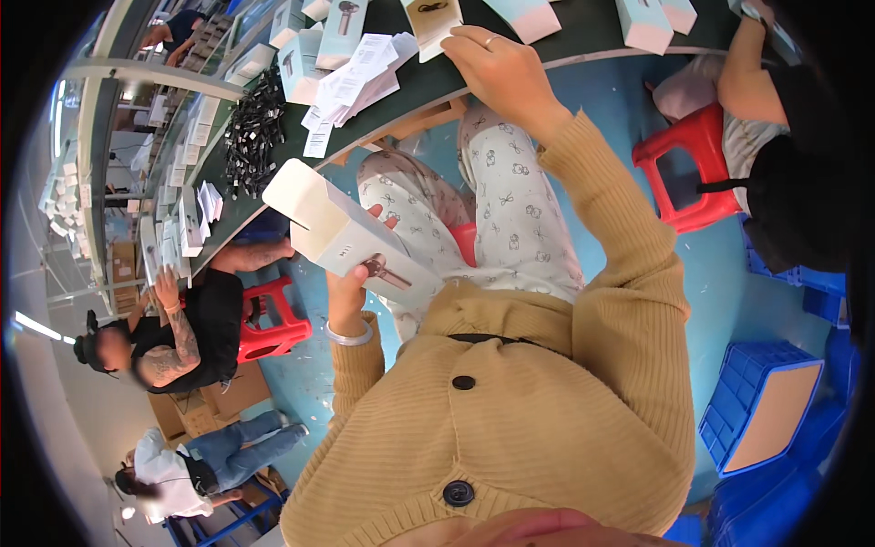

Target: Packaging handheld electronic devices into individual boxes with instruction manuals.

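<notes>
My left hand (345, 296) is wrapped round a white carton (363, 239) held above my lap, its end flap standing open towards the table. A picture of a dark handheld device is printed on the carton's side. At the table's edge, the fingers of my right hand (510, 77) are closed on the near side of a small open white box (425, 35). A coiled black cable (439, 8) shows inside that box, whose far part is cut off by the picture's edge.
Folded paper leaflets (357, 80) lie in a pile on the dark green table (401, 111), beside a heap of black cables (254, 132). Several pale cartons (339, 35) stand behind. Co-workers sit at both sides near red stools (694, 169). Blue crates (761, 406) stand at right.
</notes>
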Action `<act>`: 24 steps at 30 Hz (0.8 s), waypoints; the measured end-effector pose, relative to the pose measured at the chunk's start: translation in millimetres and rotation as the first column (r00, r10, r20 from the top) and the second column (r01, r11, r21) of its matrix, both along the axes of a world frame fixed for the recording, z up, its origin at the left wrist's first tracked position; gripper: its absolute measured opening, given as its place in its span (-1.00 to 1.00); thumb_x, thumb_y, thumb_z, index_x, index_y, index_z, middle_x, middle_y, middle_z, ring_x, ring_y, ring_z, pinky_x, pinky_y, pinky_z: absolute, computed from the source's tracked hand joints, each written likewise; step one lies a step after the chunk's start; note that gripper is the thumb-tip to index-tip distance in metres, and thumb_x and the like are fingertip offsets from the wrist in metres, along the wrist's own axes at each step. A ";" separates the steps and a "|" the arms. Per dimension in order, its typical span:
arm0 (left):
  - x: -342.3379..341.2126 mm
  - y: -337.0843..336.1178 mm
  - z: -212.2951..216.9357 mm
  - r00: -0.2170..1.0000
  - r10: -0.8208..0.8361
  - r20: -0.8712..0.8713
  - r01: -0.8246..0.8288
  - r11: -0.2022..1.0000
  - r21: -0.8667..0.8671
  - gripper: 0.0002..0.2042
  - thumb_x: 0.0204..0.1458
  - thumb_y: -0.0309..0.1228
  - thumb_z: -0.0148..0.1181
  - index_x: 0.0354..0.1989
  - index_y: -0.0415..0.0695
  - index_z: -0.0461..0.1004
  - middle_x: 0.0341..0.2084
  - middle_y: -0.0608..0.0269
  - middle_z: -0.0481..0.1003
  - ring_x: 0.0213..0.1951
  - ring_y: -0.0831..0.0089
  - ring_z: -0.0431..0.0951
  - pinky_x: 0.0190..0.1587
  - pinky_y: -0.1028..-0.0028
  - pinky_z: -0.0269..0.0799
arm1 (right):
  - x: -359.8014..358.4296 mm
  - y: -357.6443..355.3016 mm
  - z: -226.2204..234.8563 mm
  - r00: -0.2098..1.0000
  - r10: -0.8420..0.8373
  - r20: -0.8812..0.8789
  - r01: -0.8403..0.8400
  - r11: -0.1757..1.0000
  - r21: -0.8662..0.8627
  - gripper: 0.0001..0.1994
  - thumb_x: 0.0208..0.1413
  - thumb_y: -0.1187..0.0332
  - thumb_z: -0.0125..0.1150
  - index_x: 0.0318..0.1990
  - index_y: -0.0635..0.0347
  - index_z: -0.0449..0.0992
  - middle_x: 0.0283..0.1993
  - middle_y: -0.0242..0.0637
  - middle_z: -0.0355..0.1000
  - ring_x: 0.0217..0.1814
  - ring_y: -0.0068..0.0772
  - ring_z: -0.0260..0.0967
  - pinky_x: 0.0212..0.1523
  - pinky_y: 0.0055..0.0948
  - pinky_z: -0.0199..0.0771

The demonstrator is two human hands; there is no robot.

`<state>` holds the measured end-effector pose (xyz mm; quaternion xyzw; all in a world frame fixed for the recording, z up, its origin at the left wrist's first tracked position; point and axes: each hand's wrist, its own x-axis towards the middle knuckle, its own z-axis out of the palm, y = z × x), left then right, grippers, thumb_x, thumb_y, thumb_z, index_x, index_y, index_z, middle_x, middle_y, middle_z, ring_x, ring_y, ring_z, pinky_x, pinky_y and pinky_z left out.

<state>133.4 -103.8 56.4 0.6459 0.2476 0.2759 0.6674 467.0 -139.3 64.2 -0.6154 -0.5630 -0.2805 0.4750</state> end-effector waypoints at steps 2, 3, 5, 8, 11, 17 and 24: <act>0.2 1.8 0.1 1.000 0.017 0.012 -0.017 1.000 -0.007 0.00 -0.25 0.04 0.35 0.30 -0.26 -0.03 0.16 -0.16 0.24 0.11 -0.12 0.36 0.12 0.07 0.33 | 1.9 2.6 5.6 1.000 -0.001 0.018 0.001 1.000 -0.003 -0.90 0.04 0.40 0.16 -0.27 0.10 0.52 -0.18 -0.35 0.51 -0.32 -0.22 0.47 -0.35 -0.37 0.51; -0.2 2.5 0.5 1.000 0.023 0.003 -0.023 1.000 -0.013 -0.01 -0.25 0.05 0.35 0.28 -0.28 0.00 0.14 -0.16 0.25 0.10 -0.12 0.37 0.10 0.07 0.34 | 4.6 4.8 9.5 1.000 -0.012 0.000 0.012 0.999 0.051 -0.90 0.04 0.39 0.18 -0.27 0.12 0.52 -0.20 -0.34 0.51 -0.33 -0.21 0.47 -0.35 -0.38 0.50; -2.0 6.0 1.2 0.999 0.046 0.010 -0.046 0.999 -0.016 -0.02 -0.25 0.05 0.35 0.27 -0.31 0.03 0.13 -0.17 0.27 0.09 -0.12 0.38 0.09 0.08 0.35 | 15.2 13.4 23.2 0.998 -0.030 -0.058 0.040 0.982 0.186 -0.93 0.02 0.39 0.15 -0.33 0.09 0.50 -0.33 -0.30 0.49 -0.38 -0.21 0.46 -0.43 -0.34 0.48; -8.4 9.3 1.0 0.997 0.074 0.038 -0.073 0.997 -0.030 -0.05 -0.24 0.05 0.34 0.24 -0.34 0.08 0.13 -0.18 0.28 0.08 -0.11 0.39 0.09 0.09 0.36 | 32.9 26.5 43.0 0.987 -0.057 -0.147 0.074 0.991 0.113 -0.89 0.05 0.41 0.16 -0.27 0.18 0.52 -0.28 -0.22 0.49 -0.33 -0.14 0.46 -0.35 -0.38 0.46; -12.6 13.0 -2.0 0.995 0.061 0.082 -0.059 0.998 -0.032 -0.08 -0.21 0.04 0.34 0.23 -0.34 0.10 0.11 -0.17 0.31 0.07 -0.08 0.41 0.08 0.11 0.37 | 18.8 19.5 39.0 0.999 -0.002 0.038 0.015 0.942 -0.336 -0.92 -0.04 0.43 0.13 -0.36 0.18 0.47 -0.39 -0.26 0.44 -0.33 -0.13 0.43 -0.35 -0.25 0.43; -27.7 23.7 -3.2 0.979 0.087 0.185 -0.059 0.987 -0.151 -0.23 -0.13 -0.28 0.33 0.24 -0.31 0.08 0.10 -0.07 0.34 0.09 0.07 0.41 0.07 0.21 0.38 | 16.7 -13.2 23.8 0.942 -0.139 0.304 0.308 0.714 -0.628 -0.84 -0.12 0.39 0.21 -0.35 0.21 0.49 -0.20 -0.22 0.45 -0.12 -0.15 0.39 -0.25 -0.25 0.47; -45.5 33.4 -19.6 0.970 0.192 0.147 -0.162 0.968 -0.194 -0.30 -0.14 -0.45 0.31 0.22 -0.25 0.13 0.05 0.11 0.37 0.05 0.37 0.41 0.09 0.36 0.34 | -49.7 26.0 78.0 0.969 0.205 0.139 -0.114 0.866 -0.486 -0.68 -0.08 0.34 0.27 -0.12 0.22 0.51 -0.11 -0.23 0.44 -0.15 -0.16 0.39 -0.19 -0.28 0.44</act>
